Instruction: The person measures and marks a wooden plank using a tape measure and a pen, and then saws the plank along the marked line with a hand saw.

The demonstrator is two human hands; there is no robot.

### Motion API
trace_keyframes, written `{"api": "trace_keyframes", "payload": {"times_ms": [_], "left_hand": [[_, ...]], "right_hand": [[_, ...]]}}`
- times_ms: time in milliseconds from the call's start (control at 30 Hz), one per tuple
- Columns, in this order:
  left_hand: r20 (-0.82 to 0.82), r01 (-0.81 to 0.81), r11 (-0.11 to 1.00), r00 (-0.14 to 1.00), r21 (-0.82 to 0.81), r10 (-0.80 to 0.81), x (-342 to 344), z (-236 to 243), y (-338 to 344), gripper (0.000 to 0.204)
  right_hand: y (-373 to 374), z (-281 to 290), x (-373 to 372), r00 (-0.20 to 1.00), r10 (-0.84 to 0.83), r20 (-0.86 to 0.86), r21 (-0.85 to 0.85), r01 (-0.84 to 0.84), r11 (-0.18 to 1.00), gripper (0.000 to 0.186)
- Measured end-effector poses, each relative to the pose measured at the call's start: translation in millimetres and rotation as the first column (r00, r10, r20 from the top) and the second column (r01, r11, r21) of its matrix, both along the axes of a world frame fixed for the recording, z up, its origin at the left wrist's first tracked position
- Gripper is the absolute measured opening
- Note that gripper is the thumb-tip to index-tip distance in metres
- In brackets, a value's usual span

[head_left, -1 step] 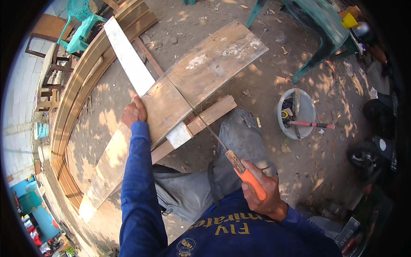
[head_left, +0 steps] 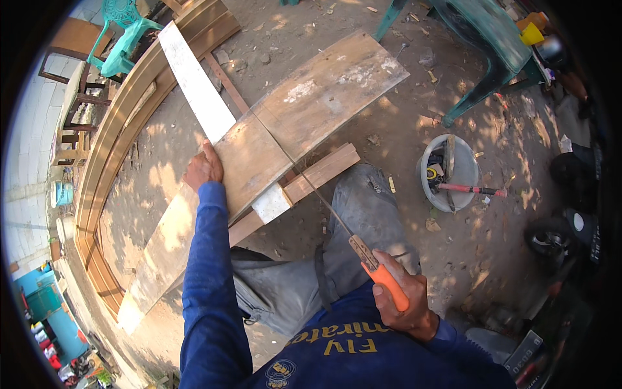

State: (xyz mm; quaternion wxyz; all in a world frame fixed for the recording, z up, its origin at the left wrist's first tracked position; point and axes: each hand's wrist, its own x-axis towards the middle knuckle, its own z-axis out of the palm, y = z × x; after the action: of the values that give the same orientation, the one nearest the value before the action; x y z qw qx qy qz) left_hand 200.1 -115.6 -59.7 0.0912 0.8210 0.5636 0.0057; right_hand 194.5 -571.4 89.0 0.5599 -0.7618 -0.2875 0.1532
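A long, worn wooden board point(head_left: 324, 97) lies slantwise in front of me. My left hand point(head_left: 204, 166) grips its left edge, fingers curled at the rim. In my right hand point(head_left: 402, 295) is the orange handle of a handsaw point(head_left: 334, 216), fingers wrapped round it. The thin blade runs up and to the left across the board, along a dark line over its width. Under the board pass a white plank point(head_left: 196, 81) and a brown wooden strip point(head_left: 324, 174). My grey-trousered leg point(head_left: 372, 207) is beside the strip's near end.
To the right on the dirt ground stands a grey bucket point(head_left: 468, 146) holding tools, among them a red-handled one point(head_left: 471, 188). A green plastic table point(head_left: 486, 39) is at the far right, with a green chair point(head_left: 120, 39) far left. A curved wooden frame point(head_left: 97, 175) lies left.
My right hand has drawn the saw slightly back toward me, down and to the right. My left hand stays on the board, which has barely shifted.
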Motion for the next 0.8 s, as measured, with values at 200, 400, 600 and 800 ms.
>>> {"api": "trace_keyframes", "payload": {"times_ms": [200,400,600,800], "left_hand": [[0.024,0.012,0.999,1.0,0.052,-0.013,-1,-6,1,0.077],[0.02,0.047,0.998,0.999,0.028,-0.048,-7,-6,1,0.075],[0.079,0.054,0.999,0.995,-0.004,-0.054,-7,1,-2,0.074],[0.063,0.056,0.997,0.997,-0.045,-0.053,-6,2,0,0.079]], "right_hand": [[156,-41,87,0.997,0.013,0.075,-0.099,-0.006,0.995,0.052],[42,0,11,0.994,0.012,-0.112,-0.144,-0.028,0.989,0.054],[39,17,13,0.993,0.015,-0.115,-0.15,-0.032,0.988,0.052],[158,-38,79,0.999,0.039,-0.027,-0.188,-0.043,0.981,0.049]]}}
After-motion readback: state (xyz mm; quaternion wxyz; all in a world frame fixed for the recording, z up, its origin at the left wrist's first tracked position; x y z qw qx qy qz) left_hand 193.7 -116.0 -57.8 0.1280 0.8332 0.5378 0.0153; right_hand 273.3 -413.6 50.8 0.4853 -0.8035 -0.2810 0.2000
